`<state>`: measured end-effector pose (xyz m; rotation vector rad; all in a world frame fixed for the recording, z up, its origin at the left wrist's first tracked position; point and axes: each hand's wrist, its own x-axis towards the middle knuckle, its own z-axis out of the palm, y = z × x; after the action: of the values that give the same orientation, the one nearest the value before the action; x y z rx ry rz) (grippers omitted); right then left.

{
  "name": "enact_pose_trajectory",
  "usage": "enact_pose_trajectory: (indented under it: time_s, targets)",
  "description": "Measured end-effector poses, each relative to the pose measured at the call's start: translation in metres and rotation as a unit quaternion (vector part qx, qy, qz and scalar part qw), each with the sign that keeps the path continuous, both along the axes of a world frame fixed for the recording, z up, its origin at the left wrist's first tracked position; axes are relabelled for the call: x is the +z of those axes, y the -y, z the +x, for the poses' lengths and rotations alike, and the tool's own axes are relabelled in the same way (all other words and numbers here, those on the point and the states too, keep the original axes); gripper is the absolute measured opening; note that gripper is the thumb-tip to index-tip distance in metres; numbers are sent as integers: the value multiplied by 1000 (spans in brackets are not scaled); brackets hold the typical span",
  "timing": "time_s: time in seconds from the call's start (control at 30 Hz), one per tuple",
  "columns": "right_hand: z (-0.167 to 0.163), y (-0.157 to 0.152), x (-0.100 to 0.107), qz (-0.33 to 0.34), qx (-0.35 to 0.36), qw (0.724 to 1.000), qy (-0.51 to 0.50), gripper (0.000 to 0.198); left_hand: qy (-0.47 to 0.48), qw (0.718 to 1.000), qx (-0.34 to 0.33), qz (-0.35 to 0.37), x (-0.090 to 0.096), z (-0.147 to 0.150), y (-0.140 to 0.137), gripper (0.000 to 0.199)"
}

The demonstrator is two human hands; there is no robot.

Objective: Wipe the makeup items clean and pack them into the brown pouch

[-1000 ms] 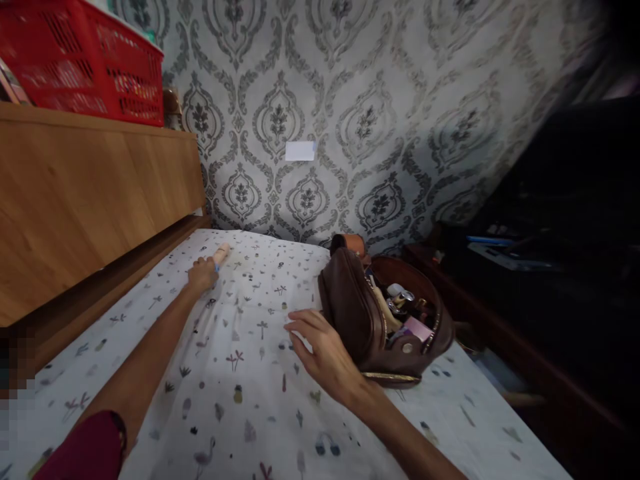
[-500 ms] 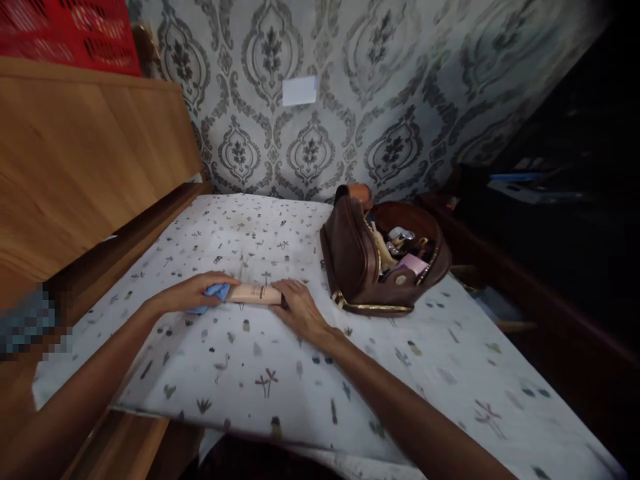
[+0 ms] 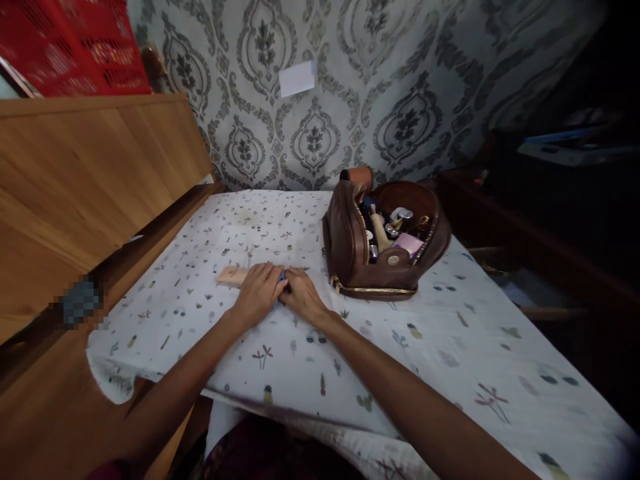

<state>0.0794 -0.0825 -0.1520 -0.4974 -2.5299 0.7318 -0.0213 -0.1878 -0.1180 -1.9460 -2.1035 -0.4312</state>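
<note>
In the head view, the left hand (image 3: 257, 290) lies over a pale peach cosmetic tube (image 3: 231, 275), its fingers wrapped around the middle. The tube lies crosswise just above or on the white printed tablecloth (image 3: 320, 367), left of centre, and its flat end sticks out to the left of that hand. A scrap of blue cloth (image 3: 281, 274) shows between the two hands. The right hand (image 3: 301, 293) meets the left at the tube's right end with fingers curled; they hide what they touch, so I cannot tell whether they grip it.

To the right and farther back, apart from the hands, a brown leather cosmetic bag (image 3: 346, 230) stands unzipped. Inside it are a pink box (image 3: 408, 244), a beige slender item (image 3: 380, 232) and other small items, some shiny. On the left is a wooden cabinet (image 3: 115, 173) with a red plastic basket (image 3: 75, 47) on top. On the far side, a white card (image 3: 297, 79) shows against grey damask wallpaper (image 3: 315, 140).
</note>
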Motion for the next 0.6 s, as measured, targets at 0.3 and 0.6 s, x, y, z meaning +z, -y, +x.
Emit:
enact_pose_trajectory:
  time_s: [0.3, 0.6]
  targets:
    - [3, 0, 4, -33, 11, 999, 0, 18, -3, 996, 87, -2, -5, -69, 20, 34]
    - [5, 1, 9, -47, 29, 998, -14, 20, -32, 989, 144, -20, -8, -125, 49, 35]
